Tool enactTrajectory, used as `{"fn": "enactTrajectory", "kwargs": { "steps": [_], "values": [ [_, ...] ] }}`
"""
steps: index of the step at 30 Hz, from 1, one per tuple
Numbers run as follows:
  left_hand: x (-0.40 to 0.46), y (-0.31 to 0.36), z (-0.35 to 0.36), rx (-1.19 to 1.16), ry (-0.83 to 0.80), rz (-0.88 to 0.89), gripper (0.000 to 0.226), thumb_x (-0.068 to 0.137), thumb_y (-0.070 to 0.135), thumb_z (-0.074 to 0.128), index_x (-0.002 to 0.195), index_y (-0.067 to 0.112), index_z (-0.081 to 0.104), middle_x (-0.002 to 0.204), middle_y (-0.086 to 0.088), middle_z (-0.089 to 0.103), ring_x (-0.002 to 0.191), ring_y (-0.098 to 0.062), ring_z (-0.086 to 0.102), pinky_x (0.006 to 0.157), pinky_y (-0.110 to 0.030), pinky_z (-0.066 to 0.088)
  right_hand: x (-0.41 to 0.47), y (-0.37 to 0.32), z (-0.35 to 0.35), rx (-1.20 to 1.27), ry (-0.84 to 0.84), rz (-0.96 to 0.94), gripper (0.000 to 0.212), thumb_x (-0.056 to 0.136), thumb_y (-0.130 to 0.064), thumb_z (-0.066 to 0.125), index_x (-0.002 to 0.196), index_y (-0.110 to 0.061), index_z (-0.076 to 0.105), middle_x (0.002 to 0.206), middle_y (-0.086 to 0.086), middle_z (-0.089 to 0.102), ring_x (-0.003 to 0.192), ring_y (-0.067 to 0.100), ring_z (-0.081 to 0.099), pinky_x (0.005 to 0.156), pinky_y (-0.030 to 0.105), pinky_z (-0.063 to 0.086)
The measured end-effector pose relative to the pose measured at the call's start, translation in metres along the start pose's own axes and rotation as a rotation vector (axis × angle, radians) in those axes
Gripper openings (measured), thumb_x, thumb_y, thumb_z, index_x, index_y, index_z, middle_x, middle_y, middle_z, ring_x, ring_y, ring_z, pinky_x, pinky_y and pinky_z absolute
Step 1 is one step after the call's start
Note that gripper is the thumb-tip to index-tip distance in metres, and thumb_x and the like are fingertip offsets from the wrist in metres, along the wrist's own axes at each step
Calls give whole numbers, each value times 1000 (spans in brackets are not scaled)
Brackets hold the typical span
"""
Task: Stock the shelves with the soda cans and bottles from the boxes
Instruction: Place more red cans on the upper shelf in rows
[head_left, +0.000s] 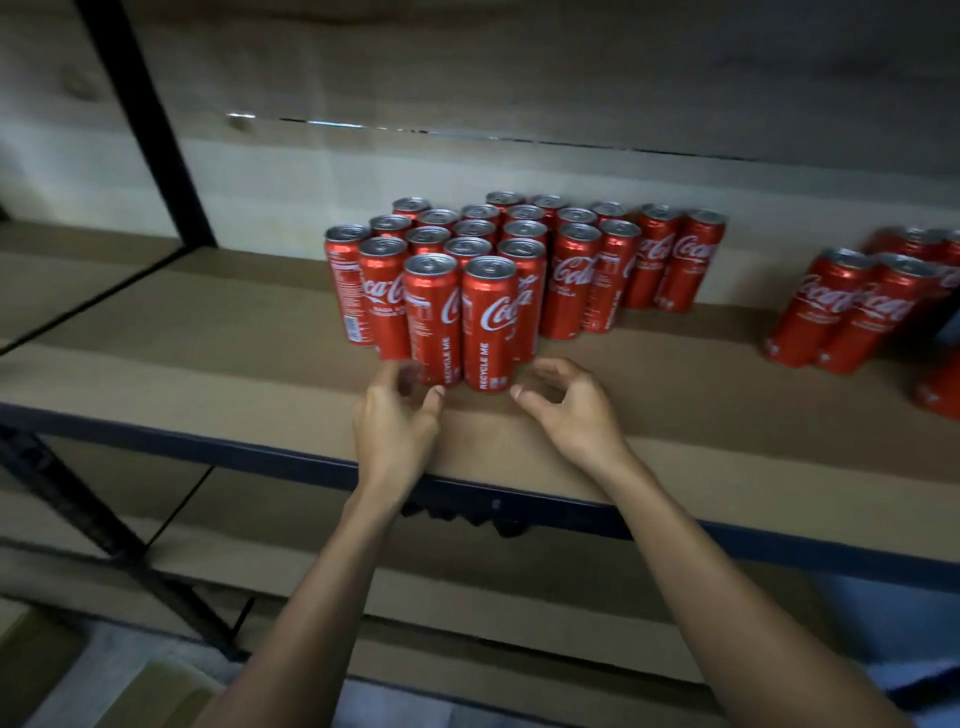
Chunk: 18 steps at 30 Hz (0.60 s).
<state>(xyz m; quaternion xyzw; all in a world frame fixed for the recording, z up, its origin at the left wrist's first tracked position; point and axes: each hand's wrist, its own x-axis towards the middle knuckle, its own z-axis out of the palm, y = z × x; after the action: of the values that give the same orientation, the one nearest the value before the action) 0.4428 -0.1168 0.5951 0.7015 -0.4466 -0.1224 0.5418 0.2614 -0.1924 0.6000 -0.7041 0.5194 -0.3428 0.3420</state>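
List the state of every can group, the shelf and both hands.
Main can cluster: upright, packed together.
Front two cans: upright, side by side.
Right can group: standing apart.
Shelf: partly stocked.
Left hand: loosely curled, empty.
Right hand: loosely curled, empty.

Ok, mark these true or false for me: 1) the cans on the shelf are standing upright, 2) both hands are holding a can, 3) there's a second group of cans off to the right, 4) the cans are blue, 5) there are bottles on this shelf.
1) True. The red cans in the main cluster stand upright on the shelf.
2) False. The left hand and right hand are just in front of the front cans, fingers loosely curled, holding nothing.
3) True. A smaller group of cans stands apart at the right edge.
4) False. They are red with white lettering.
5) False. Only cans show on this shelf.
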Motion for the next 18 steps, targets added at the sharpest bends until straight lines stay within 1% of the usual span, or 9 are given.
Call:
{"fn": "enactTrajectory", "kwargs": {
  "steps": [2, 4, 5, 7, 8, 10, 13, 16, 18],
  "values": [
    [7, 4, -5, -28, 4, -37, 39, 81, 25, 77, 112, 21, 55, 103, 8, 62, 94, -10, 59, 86, -31, 49, 4, -7, 12, 81, 6, -14, 55, 81, -37, 77, 128, -16, 57, 125, -6, 62, 115, 8, 57, 100, 27, 44],
    [15, 7, -4, -103, -49, -79, 51, 78, 25, 81, 118, 21, 50, 105, 9, 59, 97, -7, 58, 87, -27, 47, 8, -14, 20, 141, 29, -24, 53, 80, -33, 80, 126, -17, 57, 121, -5, 62, 110, 7, 58, 98, 26, 45],
    [20, 8, -3, -154, -80, -100, 58, 76, 26, 82, 123, 20, 49, 108, 8, 60, 99, -8, 61, 90, -29, 48, 10, -16, 23, 170, 39, -24, 51, 79, -30, 81, 123, -19, 57, 118, -4, 62, 106, 7, 59, 97, 27, 46],
    [30, 6, 1, -232, -126, -136, 68, 74, 26, 84, 131, 18, 47, 115, 2, 65, 103, -14, 65, 95, -37, 52, 13, -20, 27, 214, 43, -18, 50, 79, -25, 82, 122, -19, 56, 114, -4, 63, 98, 5, 60, 95, 27, 49],
    [34, 5, 3, -236, -142, -145, 67, 75, 25, 84, 132, 18, 48, 117, -1, 66, 104, -16, 65, 96, -40, 52, 15, -21, 29, 225, 40, -18, 53, 79, -22, 82, 125, -18, 55, 113, -3, 64, 96, 3, 61, 93, 27, 50],
    [38, 4, 7, -215, -155, -131, 60, 77, 21, 82, 130, 18, 53, 119, -4, 67, 105, -17, 65, 97, -41, 52, 18, -22, 30, 228, 29, -24, 60, 80, -19, 81, 132, -16, 51, 106, -3, 64, 91, 1, 61, 89, 26, 53],
    [42, 0, 11, -174, -153, -113, 57, 78, 20, 80, 129, 18, 56, 115, -3, 68, 103, -18, 65, 96, -41, 52, 21, -22, 29, 208, 4, -26, 60, 78, -19, 82, 130, -15, 52, 96, -6, 61, 83, 3, 61, 80, 22, 54],
    [43, -2, 11, -128, -165, -101, 57, 75, 20, 83, 126, 17, 60, 99, 3, 68, 92, -17, 66, 90, -38, 54, 24, -16, 28, 224, 5, -12, 58, 72, -24, 86, 115, -20, 48, 108, -2, 63, 94, 8, 64, 91, 33, 55],
    [41, 0, 11, -125, -171, -93, 53, 72, 19, 85, 120, 15, 63, 90, 5, 67, 86, -17, 66, 85, -36, 55, 25, -12, 26, 261, -3, -20, 59, 71, -23, 87, 111, -20, 44, 116, 1, 64, 102, 12, 66, 95, 40, 55]
  ]
}}
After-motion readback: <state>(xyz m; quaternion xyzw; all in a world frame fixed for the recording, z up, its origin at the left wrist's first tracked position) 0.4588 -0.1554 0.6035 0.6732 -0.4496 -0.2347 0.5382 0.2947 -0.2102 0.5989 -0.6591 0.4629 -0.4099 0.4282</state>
